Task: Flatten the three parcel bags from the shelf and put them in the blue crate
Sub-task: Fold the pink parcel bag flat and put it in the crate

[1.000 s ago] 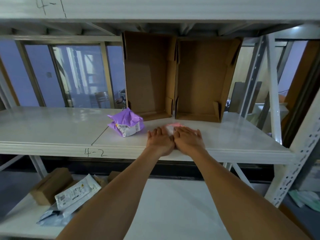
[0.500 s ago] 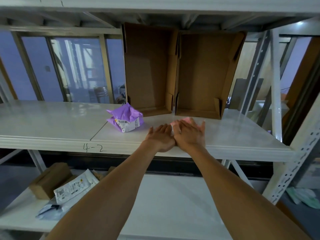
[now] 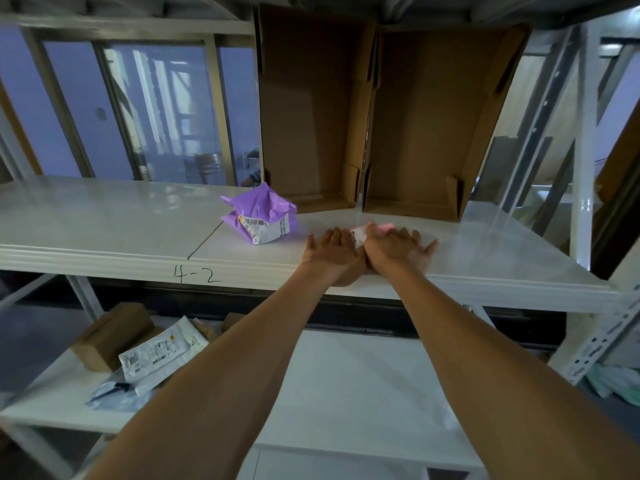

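Head view: left hand (image 3: pixel 334 251) and right hand (image 3: pixel 398 245) spread flat, palms pressing pink parcel bag (image 3: pixel 360 233) on shelf (image 3: pixel 104 233), gripping nothing. Risk: slick film sliding out, springing back crumpled.

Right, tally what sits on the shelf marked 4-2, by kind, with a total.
Purple parcel bag, crumpled: 1
Pink parcel bag, pressed under the left hand and right hand: 1
Open cardboard boxes on end: 2
Total: 4
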`<state>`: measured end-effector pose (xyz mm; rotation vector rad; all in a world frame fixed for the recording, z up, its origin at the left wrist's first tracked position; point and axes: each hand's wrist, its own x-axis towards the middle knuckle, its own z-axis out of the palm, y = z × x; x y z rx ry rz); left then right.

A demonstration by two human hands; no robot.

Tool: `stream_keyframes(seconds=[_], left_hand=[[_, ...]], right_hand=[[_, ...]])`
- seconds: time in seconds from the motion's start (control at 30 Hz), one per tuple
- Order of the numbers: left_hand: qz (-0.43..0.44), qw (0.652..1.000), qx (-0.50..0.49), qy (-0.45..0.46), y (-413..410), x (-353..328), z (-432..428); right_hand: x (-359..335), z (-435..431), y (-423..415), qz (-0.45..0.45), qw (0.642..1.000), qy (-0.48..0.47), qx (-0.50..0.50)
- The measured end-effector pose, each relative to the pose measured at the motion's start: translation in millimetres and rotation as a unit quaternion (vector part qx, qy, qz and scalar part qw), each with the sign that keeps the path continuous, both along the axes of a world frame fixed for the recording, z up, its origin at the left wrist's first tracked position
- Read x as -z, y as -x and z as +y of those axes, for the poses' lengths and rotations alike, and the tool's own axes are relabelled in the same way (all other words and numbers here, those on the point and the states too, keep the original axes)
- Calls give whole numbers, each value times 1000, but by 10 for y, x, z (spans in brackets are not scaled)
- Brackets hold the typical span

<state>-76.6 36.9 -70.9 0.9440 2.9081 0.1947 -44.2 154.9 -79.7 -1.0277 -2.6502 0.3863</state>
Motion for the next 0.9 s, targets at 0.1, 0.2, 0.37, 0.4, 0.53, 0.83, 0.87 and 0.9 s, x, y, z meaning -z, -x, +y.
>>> stream_keyframes(seconds=[0.1, 0.2, 0.37, 0.4, 0.53, 0.83, 0.87, 0.9], left_hand=[[-7, 1000, -1, -12, -3, -5, -8], [-13, 1000, -5, -19, -5, -5, 1], [-12, 999, -11, -35, 47, 23, 27], [-17, 998, -12, -54, 64, 20, 26], [-40, 983, -20, -180, 83, -36, -7], [1, 973, -37, -228, 178, -30, -76], [3, 971, -42, -237, 196, -9, -77], [2, 967, -43, -253, 210, 1, -78]], right_hand=[[12, 14, -20, 50, 995, -90, -14], [17, 23, -56, 74, 989, -123, -40], [36, 20, 2, 32, 995, -95, 20], [39, 22, 12, 32, 995, -92, 23], [47, 11, -21, 39, 993, -114, -1], [-7, -22, -95, 84, 990, -106, -34], [-14, -26, -111, 87, 990, -101, -41], [-29, -28, -129, 87, 990, -96, -47]])
